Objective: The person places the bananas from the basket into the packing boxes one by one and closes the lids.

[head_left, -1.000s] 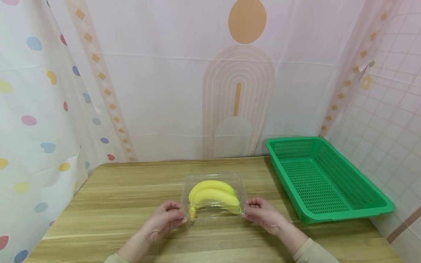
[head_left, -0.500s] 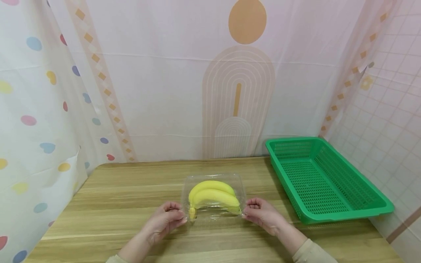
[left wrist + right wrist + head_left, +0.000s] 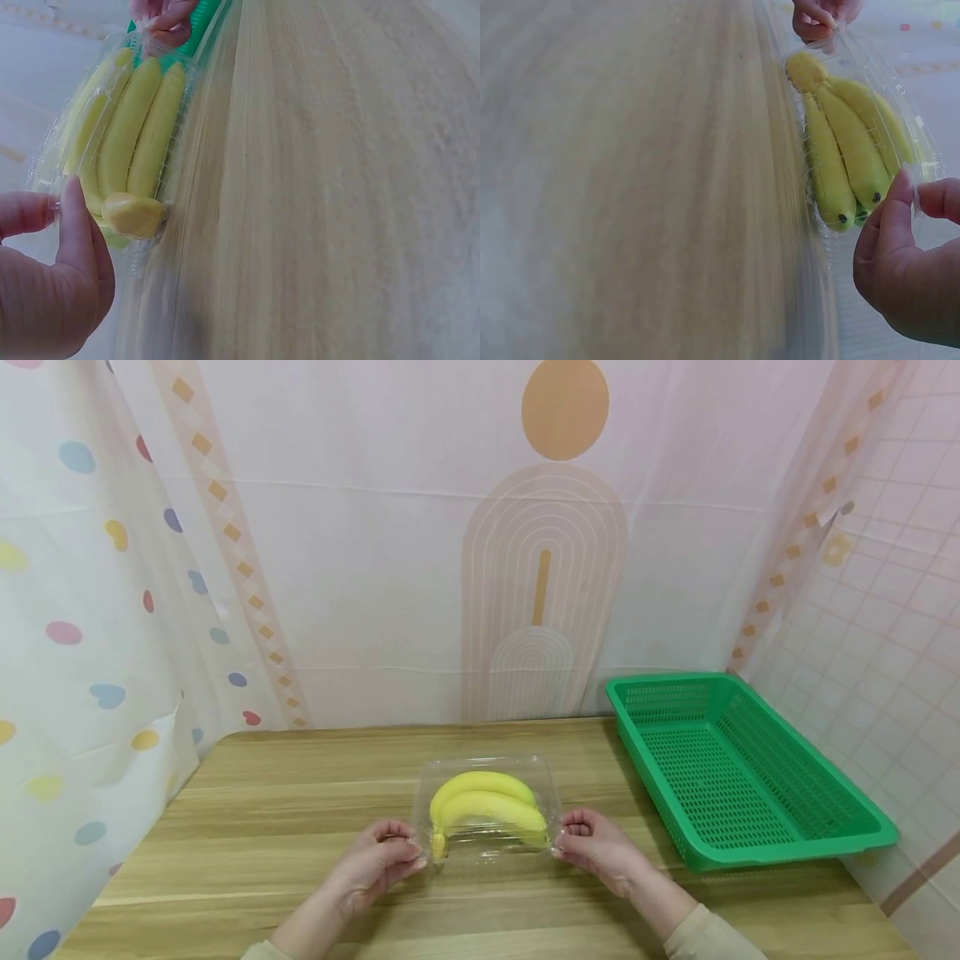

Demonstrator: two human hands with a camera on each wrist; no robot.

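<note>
A bunch of yellow bananas (image 3: 489, 810) lies inside a clear plastic clamshell box (image 3: 551, 787) at the middle of the wooden table. My left hand (image 3: 381, 860) pinches the box's near left corner between thumb and fingers. At the near right corner, my right hand (image 3: 597, 852) pinches it in the same way. The left wrist view has the bananas (image 3: 135, 124) behind the clear wall, their stem end towards the left hand (image 3: 56, 285). In the right wrist view the dark banana tips point towards the right hand (image 3: 915, 277). The lid lies over the fruit; whether it is latched is unclear.
A green plastic basket (image 3: 705, 852) with slotted walls stands on the right of the table (image 3: 300, 802). Patterned curtains (image 3: 375, 568) hang behind the table and along both sides.
</note>
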